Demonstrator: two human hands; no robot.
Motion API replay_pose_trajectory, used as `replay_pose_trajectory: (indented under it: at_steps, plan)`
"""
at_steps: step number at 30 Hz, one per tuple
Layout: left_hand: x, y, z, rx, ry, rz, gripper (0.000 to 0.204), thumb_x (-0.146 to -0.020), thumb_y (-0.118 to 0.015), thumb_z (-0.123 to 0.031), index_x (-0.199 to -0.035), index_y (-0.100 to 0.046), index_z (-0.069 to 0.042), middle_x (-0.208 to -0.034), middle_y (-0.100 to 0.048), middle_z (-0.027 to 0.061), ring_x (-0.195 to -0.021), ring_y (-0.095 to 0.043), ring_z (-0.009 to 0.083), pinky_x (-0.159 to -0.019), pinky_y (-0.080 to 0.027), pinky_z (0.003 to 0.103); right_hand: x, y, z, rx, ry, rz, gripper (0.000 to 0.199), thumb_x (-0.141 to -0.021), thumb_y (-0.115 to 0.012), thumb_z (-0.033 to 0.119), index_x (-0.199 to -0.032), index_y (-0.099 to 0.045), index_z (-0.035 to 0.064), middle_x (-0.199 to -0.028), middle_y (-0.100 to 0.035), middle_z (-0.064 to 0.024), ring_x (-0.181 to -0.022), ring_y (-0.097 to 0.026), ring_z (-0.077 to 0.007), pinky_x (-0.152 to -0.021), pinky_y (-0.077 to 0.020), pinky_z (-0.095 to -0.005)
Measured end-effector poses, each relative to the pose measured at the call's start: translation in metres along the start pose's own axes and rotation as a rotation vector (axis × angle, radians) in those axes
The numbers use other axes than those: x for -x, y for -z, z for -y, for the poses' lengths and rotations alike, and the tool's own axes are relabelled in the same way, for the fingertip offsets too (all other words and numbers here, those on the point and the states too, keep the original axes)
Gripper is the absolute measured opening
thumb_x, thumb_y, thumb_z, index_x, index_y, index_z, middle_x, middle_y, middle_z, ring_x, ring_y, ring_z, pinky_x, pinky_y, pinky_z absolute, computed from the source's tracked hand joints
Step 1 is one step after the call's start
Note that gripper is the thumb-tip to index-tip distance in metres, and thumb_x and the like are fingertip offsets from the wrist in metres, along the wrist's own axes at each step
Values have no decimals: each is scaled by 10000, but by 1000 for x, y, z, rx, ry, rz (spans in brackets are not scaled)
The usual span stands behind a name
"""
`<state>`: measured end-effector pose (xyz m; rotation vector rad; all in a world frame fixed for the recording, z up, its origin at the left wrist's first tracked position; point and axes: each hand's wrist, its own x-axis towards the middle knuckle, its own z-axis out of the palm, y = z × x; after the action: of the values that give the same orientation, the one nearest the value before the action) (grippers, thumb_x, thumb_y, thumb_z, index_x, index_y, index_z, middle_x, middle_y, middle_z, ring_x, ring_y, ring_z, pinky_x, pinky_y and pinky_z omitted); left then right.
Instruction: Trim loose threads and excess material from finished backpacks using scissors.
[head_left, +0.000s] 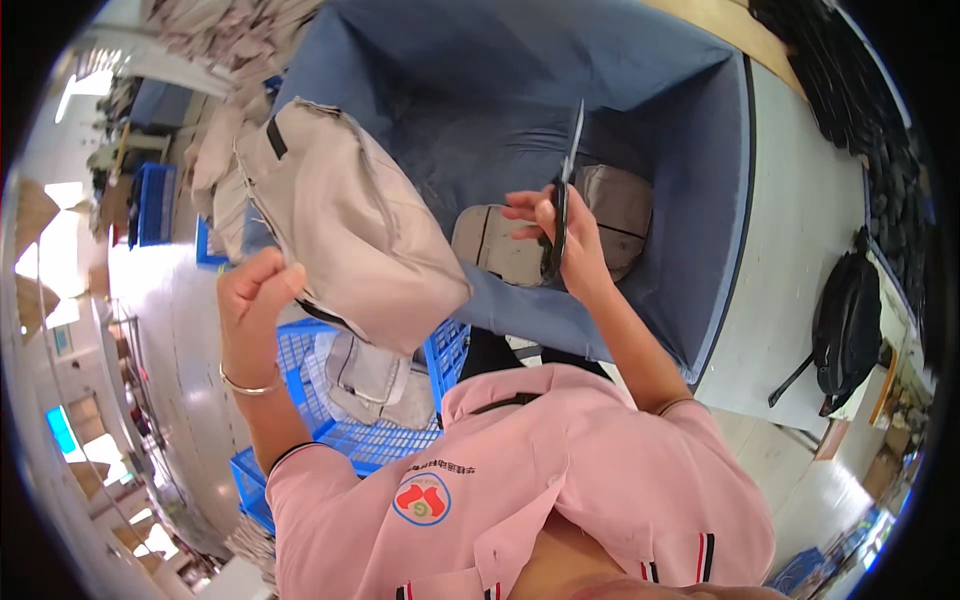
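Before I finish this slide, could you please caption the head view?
Left hand holding a beige fabric bag; right hand holding black-handled metal scissors over a large blue fabric bin.

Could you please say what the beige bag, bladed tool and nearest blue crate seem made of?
Beige bag: fabric, perhaps synthetic, from its faint sheen and creases.
Bladed tool: apparently metal blade, greyish and shiny; black handle possibly plastic.
Blue crate: likely moulded plastic, uniformly coloured, with lattice walls.

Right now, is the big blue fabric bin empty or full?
Not empty, not full: beige items lie inside the blue bin, showing either side of the right hand, with bare lining beyond.
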<state>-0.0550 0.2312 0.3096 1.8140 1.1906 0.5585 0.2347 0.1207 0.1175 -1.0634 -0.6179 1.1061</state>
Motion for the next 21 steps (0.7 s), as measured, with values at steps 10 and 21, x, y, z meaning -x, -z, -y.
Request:
replay_pose_trajectory:
  at_steps: [10, 21]
  plan:
    - [40, -209, 155, -376, -169, 179, 257, -784, -593, -249, -653, -617, -30, -654, -607, 184, -619, -604, 366, -596, -463, 497, 40, -16, -113, 187, -586, -52, 509, -900, -711, 466, -1083, -563, 15, -1039, -660, -127, -949, -625, -153, -791, -499, -283]
    - [101, -183, 234, -655, -80, -726, 462, -855, -714, -307, -1245, -593, -91, -1227, -584, 168, -1102, -554, 360, -971, -430, 467, 23, 24, -158, 713, -322, -47, 537, -859, -740, 452, -991, -589, -46, -824, -643, -111, -757, -566, -144, -664, -478, -337]
